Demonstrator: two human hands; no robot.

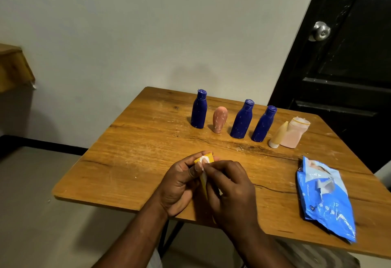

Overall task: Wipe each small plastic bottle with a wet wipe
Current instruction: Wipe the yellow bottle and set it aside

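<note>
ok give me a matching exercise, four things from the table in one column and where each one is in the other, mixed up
1 yellow bottle
2 wipes pack
3 rounded pink bottle
4 cream tube

a lying near right edge of table
b second from left in the row
c gripped by left hand, right hand pressing a wet wipe on it
d cap down, second from right in the row

Pairs: 1-c, 2-a, 3-b, 4-d

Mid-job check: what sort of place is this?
Probably a room in a home: a small wooden table against a plain wall, with a dark door and round knob beside it.
</note>
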